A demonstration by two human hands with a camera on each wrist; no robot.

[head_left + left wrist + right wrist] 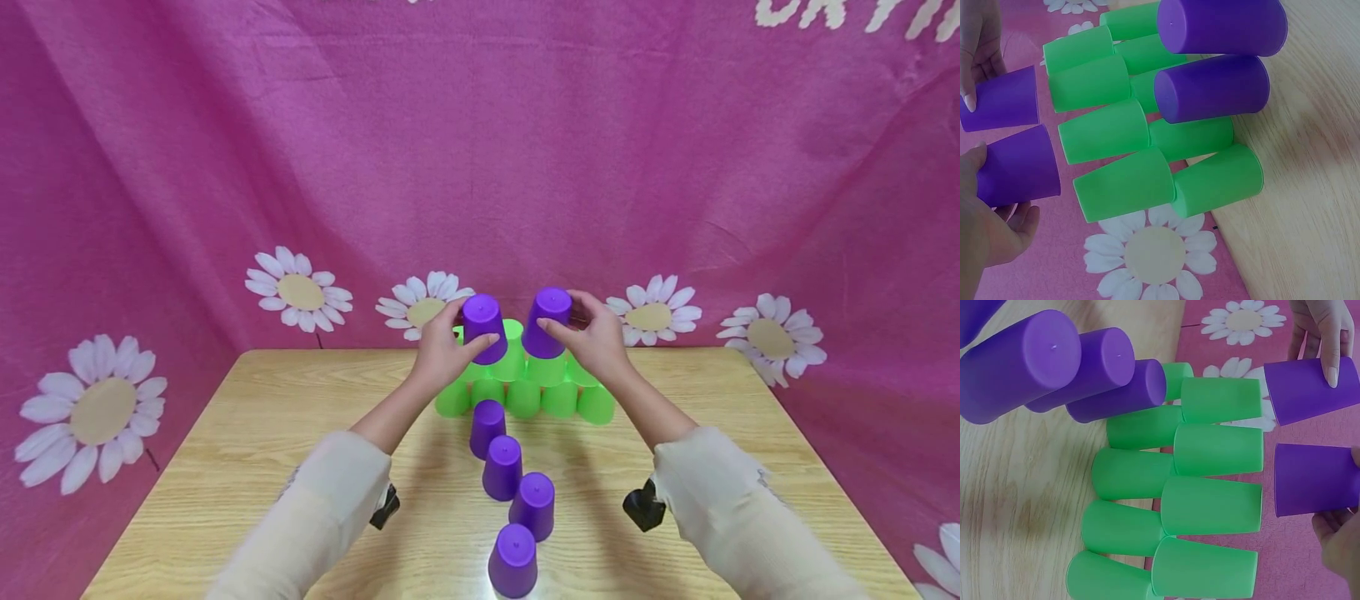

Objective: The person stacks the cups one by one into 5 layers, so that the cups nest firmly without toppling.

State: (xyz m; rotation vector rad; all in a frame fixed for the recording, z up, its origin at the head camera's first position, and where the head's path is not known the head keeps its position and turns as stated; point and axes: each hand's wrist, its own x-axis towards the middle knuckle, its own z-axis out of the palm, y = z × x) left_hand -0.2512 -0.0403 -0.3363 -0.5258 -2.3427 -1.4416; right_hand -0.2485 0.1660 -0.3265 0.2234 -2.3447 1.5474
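My left hand (442, 348) holds an upside-down purple cup (482, 327), with the thumb across its near side. Level with it, a second purple cup (550, 323), slightly tilted, is held by my right hand (600, 340) between thumb and fingers. Both cups are up over two stacked rows of upside-down green cups (522, 400). In the left wrist view, a gap shows between the left hand's cup (1019, 165) and the upper green row (1104, 131). The right wrist view likewise shows the right hand's cup (1313, 481) apart from that row.
Several upside-down purple cups (533, 507) stand in a staggered line from the green rows toward the near edge of the wooden table (300, 400). Behind the table hangs a pink cloth (480, 167) with daisies. Black devices (645, 506) sit under both sleeves.
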